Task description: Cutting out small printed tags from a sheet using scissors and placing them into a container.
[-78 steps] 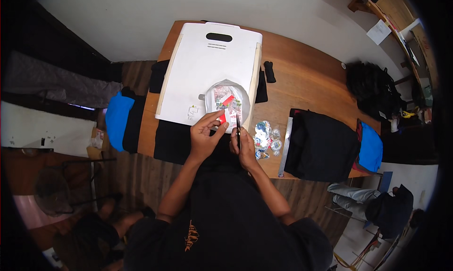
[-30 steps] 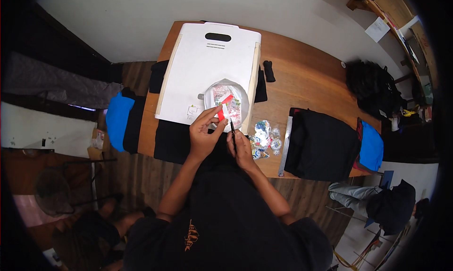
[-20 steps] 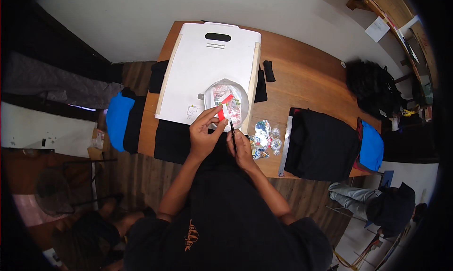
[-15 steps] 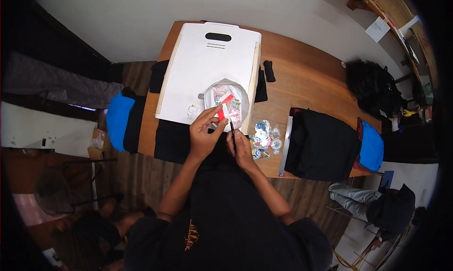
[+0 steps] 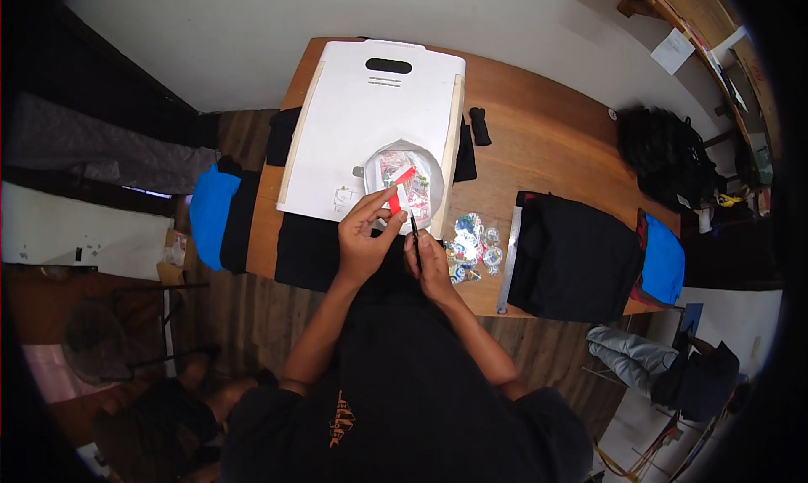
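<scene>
My left hand (image 5: 364, 239) pinches a small red piece (image 5: 398, 191) between thumb and fingers, held up over the near rim of a clear round bowl (image 5: 433, 168) filled with small colourful pieces. My right hand (image 5: 431, 261) is closed around a thin dark tool (image 5: 414, 229) whose tip points up toward the red piece. The bowl stands on a large white board (image 5: 362, 121) with a handle slot, which lies on a wooden table (image 5: 555, 146).
Several small round clear items with coloured contents (image 5: 473, 246) lie on the table right of my right hand. A metal ruler (image 5: 507, 252) and a black cloth (image 5: 576, 260) lie further right. A small black object (image 5: 480, 125) sits beside the board. Black bags (image 5: 665, 159) rest at the far right.
Both hands have stayed over the bowl's near rim. The red piece and the dark tool shifted only slightly between frames.
</scene>
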